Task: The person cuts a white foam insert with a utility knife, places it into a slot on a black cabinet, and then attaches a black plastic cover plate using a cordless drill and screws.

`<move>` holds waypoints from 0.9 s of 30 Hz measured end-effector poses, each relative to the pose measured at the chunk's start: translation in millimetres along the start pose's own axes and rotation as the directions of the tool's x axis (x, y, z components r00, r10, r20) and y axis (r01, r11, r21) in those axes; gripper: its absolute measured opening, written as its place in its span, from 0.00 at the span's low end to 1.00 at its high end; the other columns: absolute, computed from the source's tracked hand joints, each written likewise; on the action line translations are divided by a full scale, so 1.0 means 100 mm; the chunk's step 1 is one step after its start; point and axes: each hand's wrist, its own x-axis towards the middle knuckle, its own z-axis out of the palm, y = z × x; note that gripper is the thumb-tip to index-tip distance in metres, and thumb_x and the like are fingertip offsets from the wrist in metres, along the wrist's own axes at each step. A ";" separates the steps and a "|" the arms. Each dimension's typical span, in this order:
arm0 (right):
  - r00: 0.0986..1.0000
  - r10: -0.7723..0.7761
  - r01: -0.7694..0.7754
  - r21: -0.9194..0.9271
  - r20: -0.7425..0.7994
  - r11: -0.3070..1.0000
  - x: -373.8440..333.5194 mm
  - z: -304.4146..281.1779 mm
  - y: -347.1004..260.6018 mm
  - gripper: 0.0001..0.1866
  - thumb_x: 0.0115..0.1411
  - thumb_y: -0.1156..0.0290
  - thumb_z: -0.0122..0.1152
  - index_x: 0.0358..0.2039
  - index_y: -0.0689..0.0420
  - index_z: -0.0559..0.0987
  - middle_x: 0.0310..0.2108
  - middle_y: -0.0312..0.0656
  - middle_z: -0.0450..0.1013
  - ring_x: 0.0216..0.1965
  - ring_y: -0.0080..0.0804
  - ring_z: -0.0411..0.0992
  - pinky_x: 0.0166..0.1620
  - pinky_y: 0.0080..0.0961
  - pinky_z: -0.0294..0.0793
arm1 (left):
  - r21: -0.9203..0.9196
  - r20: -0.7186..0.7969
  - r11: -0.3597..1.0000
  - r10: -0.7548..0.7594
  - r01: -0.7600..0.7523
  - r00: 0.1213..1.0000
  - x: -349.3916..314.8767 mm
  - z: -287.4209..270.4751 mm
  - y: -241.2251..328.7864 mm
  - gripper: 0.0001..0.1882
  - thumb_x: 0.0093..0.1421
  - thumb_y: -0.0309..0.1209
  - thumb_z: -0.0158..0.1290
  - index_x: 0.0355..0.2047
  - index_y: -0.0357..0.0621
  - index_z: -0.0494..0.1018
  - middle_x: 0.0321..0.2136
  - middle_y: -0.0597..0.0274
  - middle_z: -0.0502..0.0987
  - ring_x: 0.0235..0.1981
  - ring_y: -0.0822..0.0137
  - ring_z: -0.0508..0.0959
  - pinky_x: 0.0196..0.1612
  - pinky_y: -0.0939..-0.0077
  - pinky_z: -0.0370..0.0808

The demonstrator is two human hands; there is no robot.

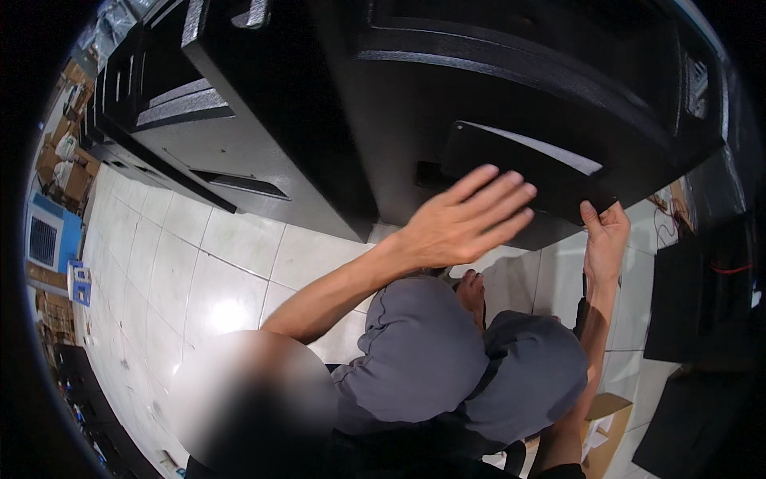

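Note:
A thin, flat black plate (519,164) with small holes at its corners lies tilted against the face of a large black cabinet (415,96). A pale sliver shows along the plate's upper edge. My right hand (605,239) pinches the plate's lower right corner between thumb and fingers. Over the plate's lower left part, my left hand (463,219) is spread, fingers stretched out and nothing held. Whether its fingertips touch the plate, I cannot tell. Beside the left hand, part of a dark slot (431,174) shows in the cabinet face.
More black cabinets (179,152) stand in a row to the left. White floor tiles (231,247) lie below. My bent knees (423,343) are close to the cabinet. An open cardboard box (610,431) sits at lower right, near dark panels (686,415). A blue box-shaped unit (60,231) stands far left.

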 end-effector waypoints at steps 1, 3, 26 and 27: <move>1.000 0.006 -0.006 -0.009 0.000 1.000 0.03 0.04 0.00 0.08 0.59 0.78 0.63 0.39 0.64 0.76 0.33 0.34 0.76 0.33 0.18 0.69 0.41 0.16 0.68 | 0.035 0.070 0.999 0.013 -0.016 0.997 0.01 0.09 0.00 0.32 0.50 0.34 0.60 0.58 0.51 0.67 0.63 0.57 0.62 0.65 0.56 0.60 0.67 0.53 0.53; 1.000 -0.017 0.017 0.010 0.023 1.000 0.10 0.10 0.00 0.09 0.59 0.78 0.62 0.40 0.64 0.77 0.34 0.36 0.76 0.35 0.19 0.71 0.43 0.17 0.69 | 0.049 0.173 0.999 0.010 -0.019 0.985 0.08 0.23 -0.07 0.34 0.53 0.32 0.57 0.62 0.58 0.64 0.66 0.59 0.57 0.68 0.58 0.53 0.70 0.52 0.46; 0.863 -0.481 0.158 -0.820 -0.156 0.550 -0.27 0.34 -0.10 0.14 0.54 0.71 0.68 0.39 0.66 0.79 0.40 0.53 0.78 0.41 0.42 0.78 0.45 0.32 0.77 | 0.461 0.214 0.885 -0.036 -0.068 0.976 0.17 0.56 -0.45 0.32 0.63 0.44 0.47 0.66 0.81 0.52 0.69 0.80 0.48 0.71 0.67 0.42 0.70 0.51 0.30; 0.830 -0.556 0.264 -0.843 -0.049 0.468 -0.27 0.39 -0.06 0.16 0.55 0.71 0.67 0.42 0.66 0.78 0.44 0.55 0.75 0.46 0.46 0.75 0.48 0.36 0.75 | 0.461 0.205 0.886 -0.048 -0.053 0.978 0.16 0.58 -0.44 0.32 0.63 0.47 0.48 0.66 0.82 0.52 0.69 0.81 0.47 0.71 0.66 0.41 0.70 0.51 0.30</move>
